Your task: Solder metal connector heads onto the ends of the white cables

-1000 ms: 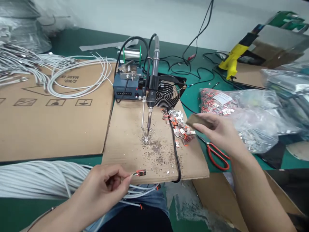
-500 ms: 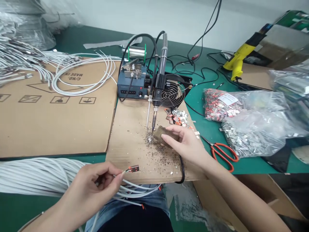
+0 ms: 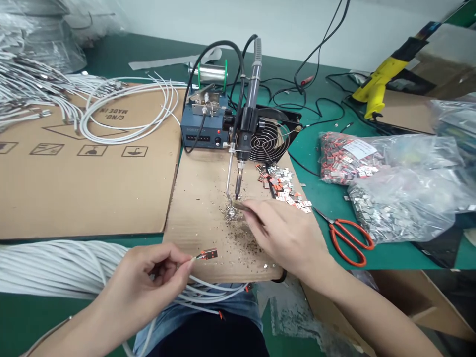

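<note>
1. My left hand (image 3: pixel 156 280): grip closed to a fine pinch, thumb against fingertip, on the wire end (image 3: pixel 195 259). The orange-and-black connector (image 3: pixel 210 254) projects past the fingertips, above the near edge of the cardboard sheet (image 3: pixel 197 183).
2. My right hand (image 3: pixel 292 233): grip closed on a thin brown pad (image 3: pixel 242 206), its far edge at the tip of the soldering iron (image 3: pixel 243 136). Contact between pad and tip: cannot tell.
3. Iron stands steeply in its holder, above metallic solder bits (image 3: pixel 231 213) and dark crumbs.
4. Behind it: blue station (image 3: pixel 201 126) with 1 red light lit, solder spool (image 3: pixel 212 74), and a round-grilled fan (image 3: pixel 265 141).
5. Loose connectors (image 3: pixel 286 186) lie on the sheet, beyond my right hand.
6. Red-handled scissors (image 3: pixel 349 240) lie open on the green surface (image 3: pixel 314 163), near 2 clear bags of parts.
7. White cable bundle (image 3: pixel 55 267) runs beneath my left forearm.
</note>
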`<state>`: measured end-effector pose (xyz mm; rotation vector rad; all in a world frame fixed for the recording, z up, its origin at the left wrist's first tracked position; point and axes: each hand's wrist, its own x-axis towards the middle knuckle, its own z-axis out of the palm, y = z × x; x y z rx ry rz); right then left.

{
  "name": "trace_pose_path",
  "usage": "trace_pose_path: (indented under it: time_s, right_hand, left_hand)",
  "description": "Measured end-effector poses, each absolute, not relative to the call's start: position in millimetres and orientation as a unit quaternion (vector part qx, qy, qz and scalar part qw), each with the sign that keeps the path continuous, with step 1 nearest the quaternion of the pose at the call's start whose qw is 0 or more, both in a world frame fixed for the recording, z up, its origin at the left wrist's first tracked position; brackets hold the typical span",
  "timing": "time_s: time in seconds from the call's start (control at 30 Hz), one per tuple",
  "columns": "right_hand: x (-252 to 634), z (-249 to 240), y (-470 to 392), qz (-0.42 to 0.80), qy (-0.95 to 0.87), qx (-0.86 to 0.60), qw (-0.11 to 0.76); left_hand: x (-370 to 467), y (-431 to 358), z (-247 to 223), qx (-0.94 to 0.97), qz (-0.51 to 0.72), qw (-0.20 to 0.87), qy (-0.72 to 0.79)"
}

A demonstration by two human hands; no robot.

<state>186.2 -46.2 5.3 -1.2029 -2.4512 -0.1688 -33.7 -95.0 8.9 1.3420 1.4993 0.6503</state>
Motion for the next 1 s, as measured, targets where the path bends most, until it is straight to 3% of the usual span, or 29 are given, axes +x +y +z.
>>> trace_pose_path:
  time_s: [0.1, 0.23, 0.3, 0.43, 0.47, 0.53, 0.6, 0.67, 0.73, 0.83, 1.0]
  right_hand:
    - [187, 4, -47, -0.038, -0.893, -0.427, 0.141]
    - [210, 5, -50, -0.022, -0.878, -0.446, 0.173]
    - [234, 11, -50, -0.089, -0.840, -0.501, 0.186]
    - [278, 26, -48, -0.308, -0.740, -0.596, 0.050]
    - [282, 29, -49, -0.323, -0.733, -0.596, 0.055]
    - [277, 29, -50, -0.224, -0.755, -0.602, 0.132]
    - [257, 24, -49, 0.058, -0.780, -0.592, 0.194]
    - [231, 15, -43, 0.359, -0.743, -0.544, 0.154]
    - [209, 6, -33, 0.544, -0.649, -0.517, 0.122]
    - [192, -4, -16, 0.685, -0.501, -0.513, 0.128]
    - [191, -10, -5, 0.746, -0.400, -0.492, 0.205]
  left_hand:
    - [-35, -90, 6, 0.572, 0.258, 0.494, 0.602]
    - [-34, -76, 0, 0.618, 0.237, 0.511, 0.548]
    - [-32, -69, -2, 0.631, 0.228, 0.514, 0.534]
    - [-26, -56, -3, 0.644, 0.207, 0.530, 0.512]
    - [-24, -52, -3, 0.645, 0.194, 0.535, 0.509]
    - [-20, -46, -3, 0.650, 0.165, 0.545, 0.503]
    - [-16, -40, -3, 0.654, 0.150, 0.547, 0.501]
    - [-12, -34, -4, 0.655, 0.144, 0.550, 0.498]
    - [-9, -29, -5, 0.647, 0.146, 0.559, 0.498]
    - [-6, -20, -7, 0.618, 0.156, 0.584, 0.503]
    - [-2, -6, -5, 0.556, 0.153, 0.627, 0.524]
